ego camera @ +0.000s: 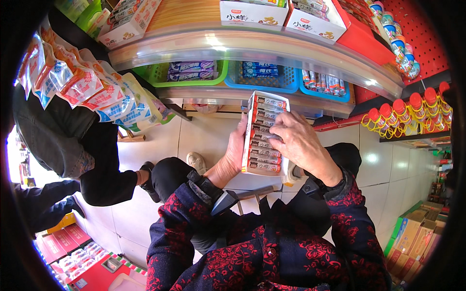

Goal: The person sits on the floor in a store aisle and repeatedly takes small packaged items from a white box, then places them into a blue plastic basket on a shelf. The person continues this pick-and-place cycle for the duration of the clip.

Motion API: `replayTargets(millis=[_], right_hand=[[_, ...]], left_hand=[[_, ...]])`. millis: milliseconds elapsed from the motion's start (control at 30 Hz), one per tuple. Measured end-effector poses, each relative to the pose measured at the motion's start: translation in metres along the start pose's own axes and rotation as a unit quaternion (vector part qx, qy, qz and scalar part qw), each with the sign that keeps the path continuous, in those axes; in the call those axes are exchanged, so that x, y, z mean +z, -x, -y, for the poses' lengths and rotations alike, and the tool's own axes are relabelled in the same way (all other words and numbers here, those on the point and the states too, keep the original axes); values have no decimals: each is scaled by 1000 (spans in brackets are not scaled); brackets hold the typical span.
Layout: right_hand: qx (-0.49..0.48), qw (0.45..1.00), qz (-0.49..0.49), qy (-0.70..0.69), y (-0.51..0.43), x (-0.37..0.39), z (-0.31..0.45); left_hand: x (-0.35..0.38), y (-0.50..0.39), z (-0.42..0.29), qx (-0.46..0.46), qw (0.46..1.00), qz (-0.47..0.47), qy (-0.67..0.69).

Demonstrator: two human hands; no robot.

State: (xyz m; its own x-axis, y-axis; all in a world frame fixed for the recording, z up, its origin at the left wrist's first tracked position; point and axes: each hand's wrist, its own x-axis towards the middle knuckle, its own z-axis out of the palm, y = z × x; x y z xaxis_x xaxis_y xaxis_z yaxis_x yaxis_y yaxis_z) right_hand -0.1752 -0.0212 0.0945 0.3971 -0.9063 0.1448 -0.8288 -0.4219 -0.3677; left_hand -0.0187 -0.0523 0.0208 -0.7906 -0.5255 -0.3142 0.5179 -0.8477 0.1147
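A white cardboard display box [248, 154] with one row of wrapped candy rolls [265, 154] is held above my lap. My left hand [235, 149] grips the box along its left side, the thumb lying up the edge. My right hand [296, 140] reaches over the right side, its bent fingers touching the rolls around the middle of the row. Whether those fingers pinch a roll cannot be made out, and they hide the right ends of several rolls.
Ahead stands a wooden shelf with a clear plastic front strip [247, 45]. Below it are a green basket [222, 72] and blue baskets [233, 83] of candy. Hanging snack bags [91, 85] are at left, near another person's leg [105, 174]. Red-capped bottles [395, 109] hang at right.
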Motion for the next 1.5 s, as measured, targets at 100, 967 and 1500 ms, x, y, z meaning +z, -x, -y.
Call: replayTargets(millis=[100,967,1500], right_hand=[[1,1000,0,-5,0,1,-3],[76,971,-229,3,-18,-14,-37],[217,934,-243,150,-48,-4,-140]], left_hand=[[-1,-1,0,-2,1000,3,-6],[-8,-3,1,-38,999,-19,-25],[-20,-8,2,-42,998,7,-43]])
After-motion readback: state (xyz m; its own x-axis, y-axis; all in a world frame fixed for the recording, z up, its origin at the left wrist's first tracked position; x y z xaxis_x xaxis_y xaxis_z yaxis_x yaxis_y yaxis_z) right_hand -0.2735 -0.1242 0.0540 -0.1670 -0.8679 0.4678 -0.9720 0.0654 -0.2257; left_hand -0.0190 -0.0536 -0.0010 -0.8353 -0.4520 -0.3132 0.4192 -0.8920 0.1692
